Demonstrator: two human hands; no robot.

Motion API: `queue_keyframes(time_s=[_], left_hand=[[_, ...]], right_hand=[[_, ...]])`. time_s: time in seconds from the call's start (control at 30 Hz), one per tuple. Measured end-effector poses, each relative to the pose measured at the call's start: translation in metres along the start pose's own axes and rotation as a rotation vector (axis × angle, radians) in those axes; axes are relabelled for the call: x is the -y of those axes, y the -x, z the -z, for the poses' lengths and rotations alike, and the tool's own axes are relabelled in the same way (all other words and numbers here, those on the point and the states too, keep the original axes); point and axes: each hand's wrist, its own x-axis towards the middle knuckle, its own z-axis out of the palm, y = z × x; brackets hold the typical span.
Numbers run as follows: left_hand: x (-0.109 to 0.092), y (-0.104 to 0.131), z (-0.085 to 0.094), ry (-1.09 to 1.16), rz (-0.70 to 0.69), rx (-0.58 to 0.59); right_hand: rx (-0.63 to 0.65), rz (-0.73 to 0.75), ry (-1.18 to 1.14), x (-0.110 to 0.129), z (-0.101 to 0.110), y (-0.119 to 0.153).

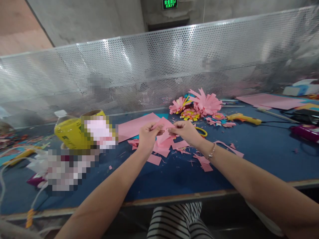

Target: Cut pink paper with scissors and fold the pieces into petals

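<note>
The pink paper piece was up between the two hands, just above the tabletop near its middle, one corner pointing away from the wearer. The left hand had thumb and fingers pinched together on its left side, and the right hand pinched the opposite side; neither showed a gap beyond the paper's own thickness, though the knuckles hid how much was folded inside. Thin paper gripped from both sides seemed likely to crease crookedly or tear if the hands pulled unevenly. Directly below, a pink offcut and a loose pink rectangle lay so near, and in so similar a colour, that a finger could have caught one by mistake or swept it aside. Around them were thin paper shreds, which could have clung to the work. Just beyond the right wrist showed a yellow loop, probably a scissors handle; a careless forearm might have knocked it. Behind and to the right stood a large pink paper flower, whose narrow petals looked easily bent by a reach that way. Next to it lay a yellow glue gun; its cord trailed rightward over the blue tabletop, where a snag might have dragged the gun into the petals.
</note>
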Motion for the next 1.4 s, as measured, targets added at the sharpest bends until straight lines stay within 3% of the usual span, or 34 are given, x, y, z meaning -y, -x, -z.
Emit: queue_keyframes(time_s=[0.43, 0.83, 0.93, 1.03, 1.13, 1.2, 1.4], left_hand=[[0.004, -0.003, 0.000, 0.028, 0.040, -0.011], [0.015, -0.005, -0.004, 0.010, 0.053, -0.033], [0.014, -0.007, -0.002, 0.009, 0.043, -0.023], [0.011, -0.015, 0.011, -0.003, 0.006, -0.100], [0.007, -0.026, 0.027, -0.007, -0.036, -0.235], [0.007, -0.031, 0.033, 0.012, -0.023, -0.240], [0.013, -0.028, 0.025, 0.023, 0.010, -0.161]], right_hand=[[0.028, -0.225, -0.176, -0.016, 0.006, -0.013], [0.093, -0.293, -0.185, -0.025, 0.013, -0.020], [0.106, -0.274, -0.183, -0.028, 0.017, -0.022], [0.077, -0.256, -0.191, -0.032, 0.030, -0.025], [-0.055, -0.253, -0.233, -0.035, 0.048, -0.027], [-0.116, -0.240, -0.255, -0.036, 0.053, -0.028], [-0.062, -0.161, -0.209, -0.039, 0.031, -0.027]])
